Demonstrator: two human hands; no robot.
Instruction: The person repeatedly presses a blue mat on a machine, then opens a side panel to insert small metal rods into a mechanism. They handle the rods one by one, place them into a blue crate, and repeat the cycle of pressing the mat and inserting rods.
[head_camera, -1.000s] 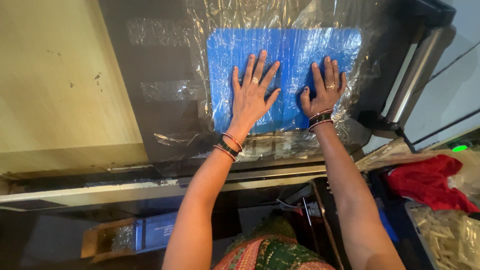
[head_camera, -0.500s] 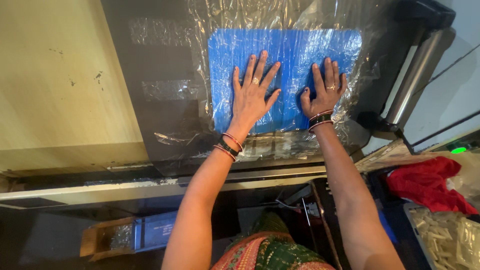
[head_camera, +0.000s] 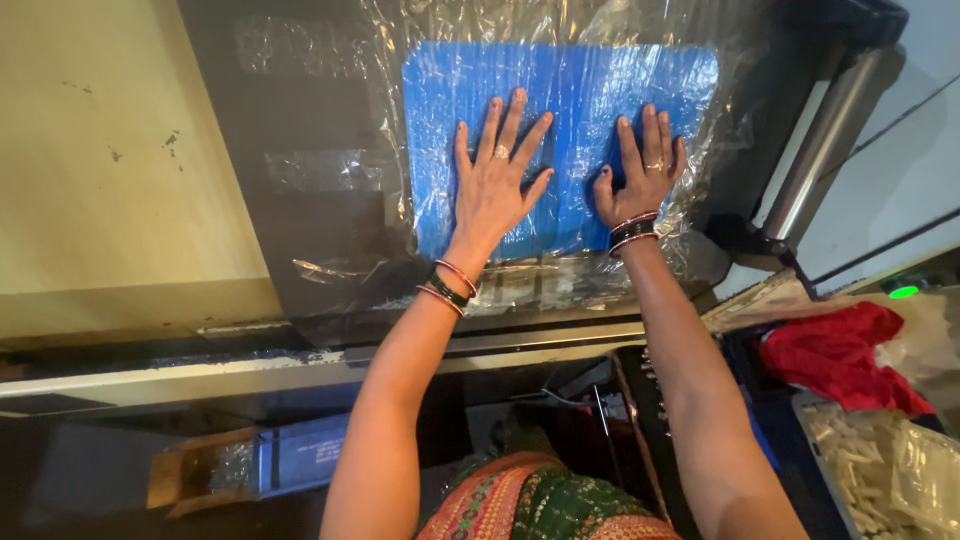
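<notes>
Under both hands lies a bright blue sheet (head_camera: 570, 90) inside clear, glossy plastic film (head_camera: 420, 60) on a black surface (head_camera: 300, 240). The left hand (head_camera: 495, 190) wears red and black bangles (head_camera: 447, 287); the right hand (head_camera: 640, 175) wears similar ones. Left of the left hand is a pale beige panel (head_camera: 110, 180). Right of the right hand lies red cloth (head_camera: 835, 355) and glows a small green light (head_camera: 903, 292).

- A pale beige panel (head_camera: 110, 170) fills the upper left, marked with a few dark specks.
- A grey metal roller bar (head_camera: 825, 145) slants down at the upper right.
- A red cloth (head_camera: 835, 355) lies crumpled at the right edge.
- Just below the cloth, a bin of small white pieces (head_camera: 880, 465).
- A green light (head_camera: 903, 292) glows near the right edge.
- A cardboard box (head_camera: 195, 480) with a blue carton (head_camera: 300, 455) beside it sits low on the left.
</notes>
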